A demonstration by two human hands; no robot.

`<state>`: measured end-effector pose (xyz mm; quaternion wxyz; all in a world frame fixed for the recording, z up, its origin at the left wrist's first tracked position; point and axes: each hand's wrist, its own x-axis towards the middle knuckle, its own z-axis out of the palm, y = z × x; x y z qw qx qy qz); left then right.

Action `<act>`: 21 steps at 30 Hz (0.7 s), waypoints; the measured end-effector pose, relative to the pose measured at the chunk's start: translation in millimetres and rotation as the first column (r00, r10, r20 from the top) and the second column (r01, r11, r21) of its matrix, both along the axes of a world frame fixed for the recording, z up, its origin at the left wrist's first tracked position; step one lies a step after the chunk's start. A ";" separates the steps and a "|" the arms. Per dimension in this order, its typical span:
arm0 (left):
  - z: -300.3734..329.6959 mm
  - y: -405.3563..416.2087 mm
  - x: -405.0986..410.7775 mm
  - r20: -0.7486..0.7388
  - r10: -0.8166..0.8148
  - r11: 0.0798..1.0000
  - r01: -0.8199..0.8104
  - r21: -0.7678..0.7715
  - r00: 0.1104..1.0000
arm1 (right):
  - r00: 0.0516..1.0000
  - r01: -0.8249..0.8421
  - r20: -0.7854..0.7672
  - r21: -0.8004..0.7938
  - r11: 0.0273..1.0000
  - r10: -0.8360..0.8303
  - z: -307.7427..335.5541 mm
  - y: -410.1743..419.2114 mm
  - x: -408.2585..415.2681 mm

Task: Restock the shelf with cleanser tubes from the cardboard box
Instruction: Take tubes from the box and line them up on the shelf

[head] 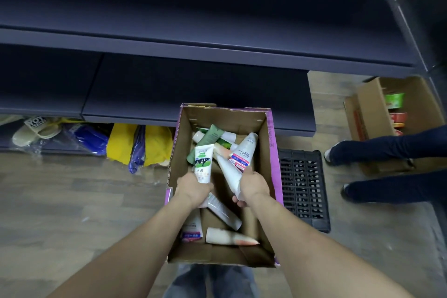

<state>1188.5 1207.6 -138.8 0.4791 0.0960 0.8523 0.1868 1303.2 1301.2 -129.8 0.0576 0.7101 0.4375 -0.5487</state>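
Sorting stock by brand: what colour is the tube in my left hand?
White tube with a green picture band, head view.

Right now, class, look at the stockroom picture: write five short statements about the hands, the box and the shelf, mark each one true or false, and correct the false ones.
1. The left hand grips a white tube with a green label. True.
2. The right hand hangs idle beside the box. False: it holds a long white tube inside the cardboard box.
3. The dark shelf in front already carries rows of tubes. False: no tubes show on it.
4. A black plastic crate lies on the floor right of the box. True.
5. The cardboard box is empty. False: several tubes lie in it, among them a peach-tipped tube.
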 end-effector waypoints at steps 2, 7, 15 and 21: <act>-14.8 -4.8 -2.3 -0.007 0.026 0.998 -0.026 0.051 1.000 | 0.997 -0.012 -0.082 -0.002 1.000 0.012 8.3 -6.1 2.5; 13.8 -7.5 4.0 -0.061 -0.005 0.993 0.012 0.115 0.998 | 0.992 -0.039 -0.110 0.158 0.987 0.057 18.7 -24.7 3.8; 46.3 -9.0 8.7 -0.224 0.007 0.972 0.046 0.231 0.975 | 0.995 -0.099 0.024 0.376 0.921 0.098 47.4 -33.8 13.1; 86.3 -12.3 16.7 -0.306 0.116 0.953 -0.019 0.302 0.945 | 0.994 -0.079 -0.031 0.452 0.889 0.104 89.3 -33.4 23.1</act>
